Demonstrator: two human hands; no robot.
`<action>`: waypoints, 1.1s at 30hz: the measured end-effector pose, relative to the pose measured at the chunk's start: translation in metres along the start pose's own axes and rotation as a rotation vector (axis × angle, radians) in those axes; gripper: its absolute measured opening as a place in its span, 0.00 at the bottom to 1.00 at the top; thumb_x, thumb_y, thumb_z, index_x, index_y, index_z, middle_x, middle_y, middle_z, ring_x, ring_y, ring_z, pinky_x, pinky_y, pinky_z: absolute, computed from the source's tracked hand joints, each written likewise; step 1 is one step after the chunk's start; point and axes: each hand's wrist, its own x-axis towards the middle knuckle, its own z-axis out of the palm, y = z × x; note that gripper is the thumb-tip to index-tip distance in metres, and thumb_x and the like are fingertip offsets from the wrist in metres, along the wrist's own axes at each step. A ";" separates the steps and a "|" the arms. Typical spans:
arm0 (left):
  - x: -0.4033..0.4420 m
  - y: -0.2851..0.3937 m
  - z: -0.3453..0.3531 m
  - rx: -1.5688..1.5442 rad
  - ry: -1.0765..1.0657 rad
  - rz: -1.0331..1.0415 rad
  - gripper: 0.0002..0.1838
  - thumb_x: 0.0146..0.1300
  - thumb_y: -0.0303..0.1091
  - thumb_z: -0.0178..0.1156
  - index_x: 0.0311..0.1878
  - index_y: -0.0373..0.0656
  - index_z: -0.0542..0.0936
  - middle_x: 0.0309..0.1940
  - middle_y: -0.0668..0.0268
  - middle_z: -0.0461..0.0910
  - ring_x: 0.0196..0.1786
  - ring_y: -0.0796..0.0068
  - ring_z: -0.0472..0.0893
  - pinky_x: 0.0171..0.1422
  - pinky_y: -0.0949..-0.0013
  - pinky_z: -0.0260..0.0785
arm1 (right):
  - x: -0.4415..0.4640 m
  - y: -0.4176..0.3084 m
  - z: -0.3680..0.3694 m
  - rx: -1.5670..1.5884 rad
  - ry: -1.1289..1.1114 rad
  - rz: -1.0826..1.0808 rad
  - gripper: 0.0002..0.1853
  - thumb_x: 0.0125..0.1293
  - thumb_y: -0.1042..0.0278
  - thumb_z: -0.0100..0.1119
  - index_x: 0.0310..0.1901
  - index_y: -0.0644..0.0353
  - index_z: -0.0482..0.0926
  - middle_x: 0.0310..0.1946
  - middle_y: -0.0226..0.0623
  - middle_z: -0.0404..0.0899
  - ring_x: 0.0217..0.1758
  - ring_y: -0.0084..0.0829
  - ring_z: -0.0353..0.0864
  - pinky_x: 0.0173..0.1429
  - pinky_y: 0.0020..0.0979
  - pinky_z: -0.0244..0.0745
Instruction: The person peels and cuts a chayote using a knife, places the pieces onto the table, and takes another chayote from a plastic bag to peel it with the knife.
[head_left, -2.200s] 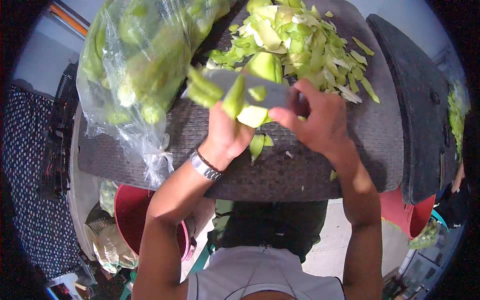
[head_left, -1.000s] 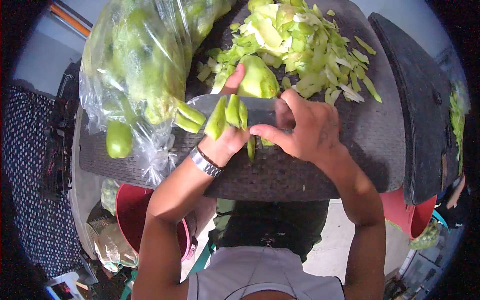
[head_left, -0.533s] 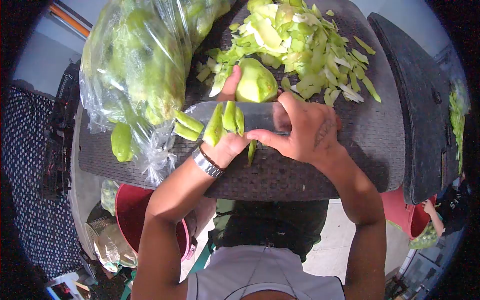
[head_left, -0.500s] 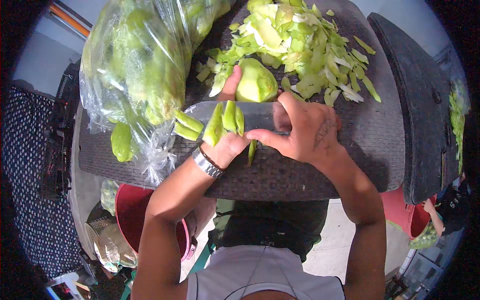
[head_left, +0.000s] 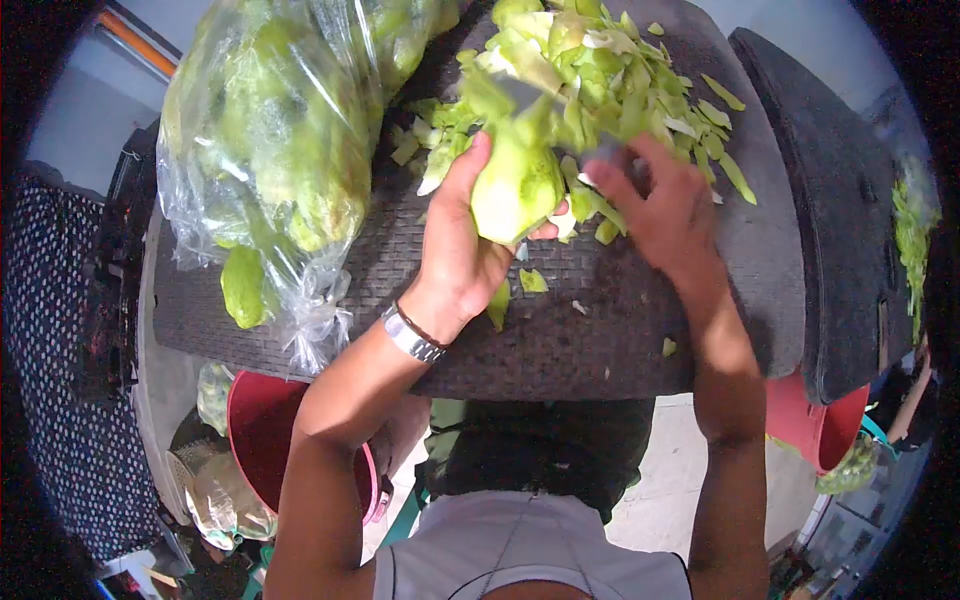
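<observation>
chayote (head_left: 515,197) sits in the left hand (head_left: 458,245), fingers curled around it. the right hand (head_left: 668,207) has fingers closed on a blurred knife (head_left: 522,91) near piled peelings (head_left: 645,95).

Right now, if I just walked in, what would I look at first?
Probably the pale green vegetable in the left hand, near the middle, with the right hand holding a blurred knife near it. Next, the heap of peelings at the table's far side, then the big clear bag of green vegetables on the left.
</observation>
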 end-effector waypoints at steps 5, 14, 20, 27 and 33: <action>0.004 -0.005 -0.010 -0.105 0.006 -0.068 0.31 0.79 0.63 0.46 0.64 0.45 0.79 0.55 0.61 0.87 0.56 0.64 0.87 0.66 0.58 0.78 | -0.032 -0.040 0.014 0.027 -0.111 -0.303 0.30 0.54 0.38 0.80 0.33 0.56 0.74 0.19 0.28 0.80 0.20 0.31 0.83 0.28 0.34 0.77; -0.008 -0.004 0.016 -0.045 0.190 0.148 0.27 0.78 0.58 0.53 0.56 0.41 0.80 0.46 0.60 0.87 0.44 0.63 0.88 0.47 0.60 0.83 | -0.026 -0.030 0.011 -0.024 -0.067 -0.333 0.30 0.53 0.37 0.80 0.30 0.55 0.74 0.18 0.27 0.80 0.20 0.31 0.83 0.27 0.34 0.76; 0.001 0.009 -0.002 0.058 0.023 -0.008 0.30 0.80 0.57 0.47 0.67 0.39 0.75 0.50 0.55 0.86 0.46 0.49 0.88 0.41 0.59 0.83 | 0.008 0.014 -0.014 -0.050 0.039 0.048 0.34 0.58 0.26 0.70 0.30 0.57 0.81 0.21 0.40 0.82 0.23 0.45 0.85 0.33 0.46 0.79; -0.008 -0.016 -0.003 -0.087 0.203 0.095 0.30 0.79 0.58 0.49 0.68 0.41 0.74 0.57 0.57 0.84 0.57 0.57 0.85 0.65 0.52 0.79 | -0.018 -0.024 0.000 0.030 -0.103 -0.223 0.28 0.58 0.39 0.77 0.34 0.58 0.78 0.18 0.31 0.78 0.21 0.32 0.81 0.28 0.34 0.74; 0.011 -0.007 -0.018 -0.192 -0.172 -0.151 0.31 0.77 0.56 0.58 0.75 0.51 0.70 0.69 0.59 0.77 0.64 0.61 0.81 0.72 0.54 0.72 | -0.024 -0.033 0.007 0.017 -0.072 -0.333 0.29 0.52 0.41 0.82 0.28 0.55 0.73 0.16 0.25 0.77 0.18 0.28 0.80 0.25 0.32 0.74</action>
